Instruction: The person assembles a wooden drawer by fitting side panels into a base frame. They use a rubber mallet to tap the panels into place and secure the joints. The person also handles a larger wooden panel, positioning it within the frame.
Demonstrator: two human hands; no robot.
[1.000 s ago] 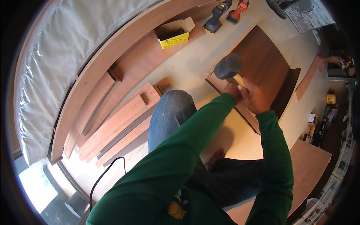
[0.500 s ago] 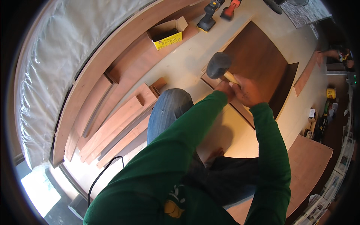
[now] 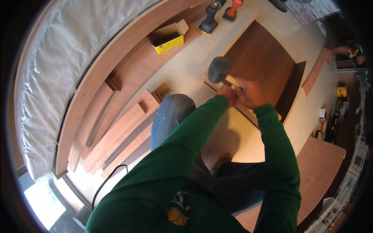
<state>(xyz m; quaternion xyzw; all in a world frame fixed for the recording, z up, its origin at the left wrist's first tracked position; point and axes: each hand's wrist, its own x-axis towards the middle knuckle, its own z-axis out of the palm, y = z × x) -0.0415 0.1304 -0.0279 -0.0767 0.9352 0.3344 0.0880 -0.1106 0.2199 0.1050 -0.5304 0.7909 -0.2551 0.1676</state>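
A mallet with a black rubber head [image 3: 218,69] and a pale wooden handle is raised over the near edge of a dark brown floor panel [image 3: 264,58]. My right hand [image 3: 250,93] grips the handle. My left hand [image 3: 228,94] is curled up right beside it, against the handle's end; whether it grips anything is hidden. Both green sleeves reach forward over my bent knee in blue jeans [image 3: 173,116]. A narrow strip of dark board [image 3: 248,112] runs under my hands on the pale floor.
Left lie stacked reddish planks [image 3: 120,128], a long curved plywood strip [image 3: 97,81] and plastic sheeting [image 3: 42,77]. A yellow cardboard box [image 3: 168,37] and two cordless drills [image 3: 210,19] sit ahead. A plywood board [image 3: 322,163] is at right, a black cable [image 3: 105,186] behind, another person's hand [image 3: 342,50] far right.
The mallet head and my hands have drifted a little left across the view, along with the rest of the scene. The grip looks unchanged.
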